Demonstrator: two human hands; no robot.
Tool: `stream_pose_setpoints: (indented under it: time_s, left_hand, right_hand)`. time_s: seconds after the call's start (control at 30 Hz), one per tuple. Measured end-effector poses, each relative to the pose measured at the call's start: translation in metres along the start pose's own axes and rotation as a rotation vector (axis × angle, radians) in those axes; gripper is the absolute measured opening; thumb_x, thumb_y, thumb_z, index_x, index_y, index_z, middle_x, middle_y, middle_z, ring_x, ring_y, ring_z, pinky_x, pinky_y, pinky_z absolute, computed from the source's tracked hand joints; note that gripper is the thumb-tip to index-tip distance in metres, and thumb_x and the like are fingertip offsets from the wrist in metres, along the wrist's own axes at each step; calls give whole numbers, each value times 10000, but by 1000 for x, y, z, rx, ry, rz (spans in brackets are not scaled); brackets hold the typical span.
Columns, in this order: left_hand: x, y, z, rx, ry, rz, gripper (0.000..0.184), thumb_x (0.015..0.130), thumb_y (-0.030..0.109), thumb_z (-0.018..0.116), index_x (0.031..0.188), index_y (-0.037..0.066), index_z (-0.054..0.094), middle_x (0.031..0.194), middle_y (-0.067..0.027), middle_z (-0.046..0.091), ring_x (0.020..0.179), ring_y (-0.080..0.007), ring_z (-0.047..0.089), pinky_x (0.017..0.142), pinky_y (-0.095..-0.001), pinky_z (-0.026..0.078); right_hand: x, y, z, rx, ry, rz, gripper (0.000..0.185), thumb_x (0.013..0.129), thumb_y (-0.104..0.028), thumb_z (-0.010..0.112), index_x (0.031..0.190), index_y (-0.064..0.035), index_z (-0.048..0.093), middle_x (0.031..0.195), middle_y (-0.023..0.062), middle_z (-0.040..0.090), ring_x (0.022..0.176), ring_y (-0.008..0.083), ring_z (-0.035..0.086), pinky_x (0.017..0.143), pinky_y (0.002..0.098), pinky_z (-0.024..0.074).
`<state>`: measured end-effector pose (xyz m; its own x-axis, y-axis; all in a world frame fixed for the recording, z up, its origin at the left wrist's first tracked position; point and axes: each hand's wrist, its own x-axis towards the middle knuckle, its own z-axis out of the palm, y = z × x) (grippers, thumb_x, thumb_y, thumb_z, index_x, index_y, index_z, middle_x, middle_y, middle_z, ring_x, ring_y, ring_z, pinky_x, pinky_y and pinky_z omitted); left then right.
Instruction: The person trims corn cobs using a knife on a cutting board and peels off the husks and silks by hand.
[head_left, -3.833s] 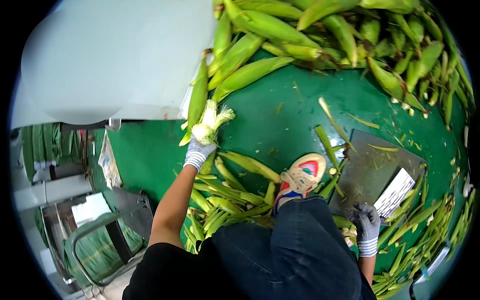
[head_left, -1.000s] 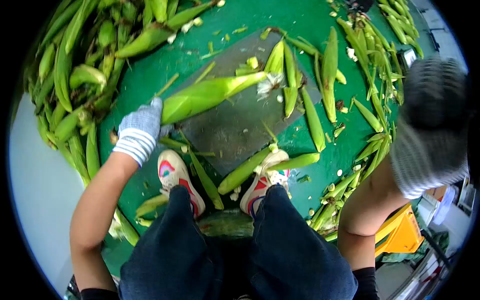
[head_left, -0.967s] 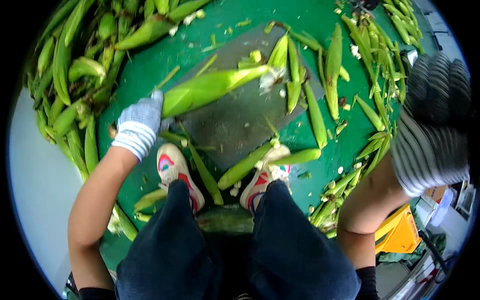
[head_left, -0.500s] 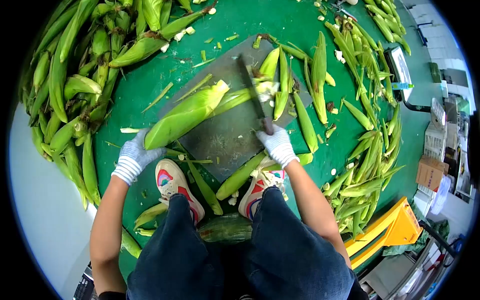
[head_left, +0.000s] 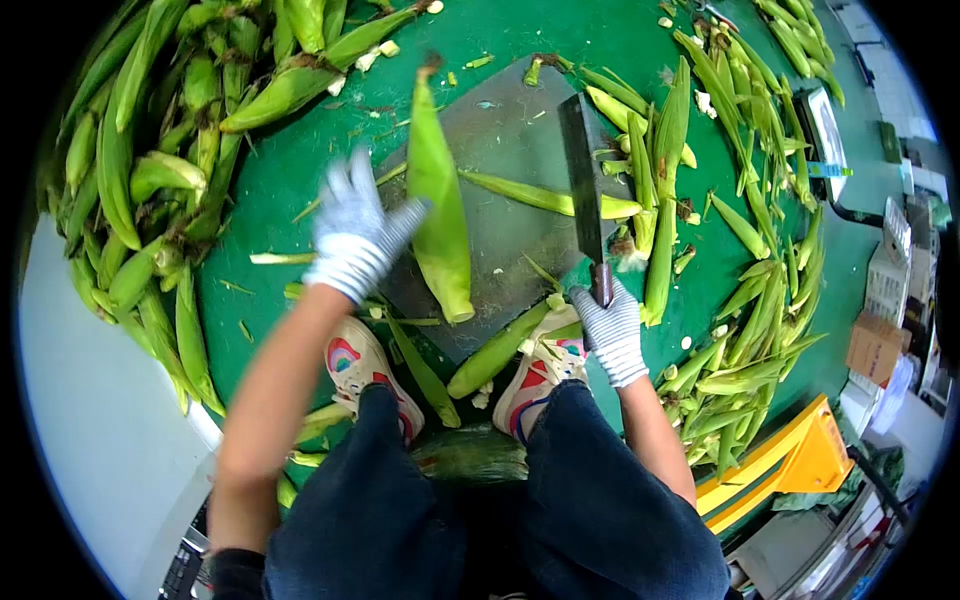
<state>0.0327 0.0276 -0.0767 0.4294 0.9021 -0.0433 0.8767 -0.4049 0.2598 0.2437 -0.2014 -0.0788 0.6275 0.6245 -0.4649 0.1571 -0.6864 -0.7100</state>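
Observation:
An ear of corn (head_left: 440, 215) in its green husk stands out over the grey board (head_left: 510, 255), its pale cut end toward me and its blurred tip pointing away. My left hand (head_left: 358, 225), in a striped glove, is open with fingers spread. Its thumb comes close to the ear's left side; I cannot tell whether they touch. My gloved right hand (head_left: 612, 330) grips a knife (head_left: 582, 180) by its dark handle. The wide blade points away from me over the board's right part. A loose husk leaf (head_left: 545, 195) crosses the board and runs behind the blade.
A large heap of unhusked corn (head_left: 150, 200) fills the left. Husk leaves (head_left: 745, 330) pile up on the right, beside a scale (head_left: 825, 135) and a yellow pallet jack (head_left: 790, 465). More husk and an ear lie near my shoes (head_left: 365, 370). Scraps dot the green floor (head_left: 275, 270).
The ear has swung from slanting in my left hand to pointing away from me, and that hand has opened and moved forward. My right hand, with the knife, has shifted right and slightly nearer.

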Motion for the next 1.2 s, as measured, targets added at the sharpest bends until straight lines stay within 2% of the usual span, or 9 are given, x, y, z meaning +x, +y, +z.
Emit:
stream_pose_setpoints:
  time_s: [0.1, 0.43, 0.63, 0.77, 0.83, 0.9, 0.97, 1.03, 1.2]
  left_hand:
    - [-36, 38, 44, -242, -516, -402, 1069, 648, 495, 711, 1389, 17, 107, 1185, -290, 428, 1100, -422, 502, 947, -440, 417]
    - [-26, -42, -7, -262, -732, -40, 876, 626, 301, 747, 1351, 77, 309, 1254, -272, 449, 1125, -372, 506, 961, -374, 418]
    - [-35, -62, 18, -392, -694, -104, 802, 680, 446, 741, 1311, 69, 421, 1249, -187, 521, 1120, -309, 534, 961, -340, 415]
    - [-29, -53, 4, -239, -724, -1, 737, 698, 462, 705, 1270, 62, 466, 1140, -204, 588, 1022, -341, 580, 906, -348, 447]
    - [-28, -34, -10, -156, -800, -58, 730, 680, 454, 697, 1260, 71, 475, 1172, -214, 547, 1086, -356, 531, 915, -371, 436]
    - [-26, -22, -14, 87, -721, -19, 760, 666, 452, 696, 1282, 81, 451, 1213, -208, 508, 1123, -353, 500, 934, -388, 424]
    - [-47, -12, 5, 247, -419, 121, 815, 645, 350, 720, 1338, 122, 356, 1269, -185, 407, 1141, -360, 448, 941, -443, 416]
    - [-44, 24, 10, 129, -356, 229, 825, 650, 330, 718, 1346, 120, 327, 1253, -193, 438, 1122, -367, 482, 928, -445, 428]
    - [2, 15, 11, 0, -581, 176, 807, 633, 331, 732, 1319, 129, 358, 1203, -211, 516, 1054, -384, 547, 899, -422, 454]
  right_hand:
    - [-3, 10, 9, -164, -89, -18, 337, 771, -271, 681, 901, 18, 566, 666, 181, 565, 576, 285, 519, 591, 349, 453]
    - [5, 6, 7, -168, -109, -65, 333, 784, -302, 655, 873, 8, 571, 704, 222, 580, 645, 386, 554, 625, 390, 463]
    - [7, -85, -11, 305, 69, -504, 255, 755, -170, 718, 867, 11, 578, 689, 98, 604, 598, 157, 542, 571, 314, 456]
    - [12, -144, -26, 316, 69, -436, 232, 786, -112, 692, 918, 26, 561, 724, 56, 598, 617, 94, 512, 565, 234, 441]
    - [52, -71, 22, -58, 31, -568, 241, 794, -136, 622, 977, 18, 587, 830, 188, 638, 763, 278, 629, 704, 358, 499]
    - [69, -10, 45, -321, -301, -128, 404, 773, -245, 574, 1111, -23, 582, 1091, 266, 575, 1043, 442, 519, 903, 421, 437]
    - [71, 46, 78, -530, 140, -694, 379, 768, -268, 569, 1071, -43, 607, 1050, 260, 587, 1012, 414, 548, 877, 417, 453]
    - [44, -14, 39, -336, -209, -250, 315, 773, -272, 565, 967, -31, 627, 945, 252, 613, 924, 417, 574, 811, 428, 476]
    - [49, -4, 22, -371, -210, -115, 275, 758, -255, 597, 906, -24, 618, 876, 252, 613, 870, 425, 576, 766, 432, 480]
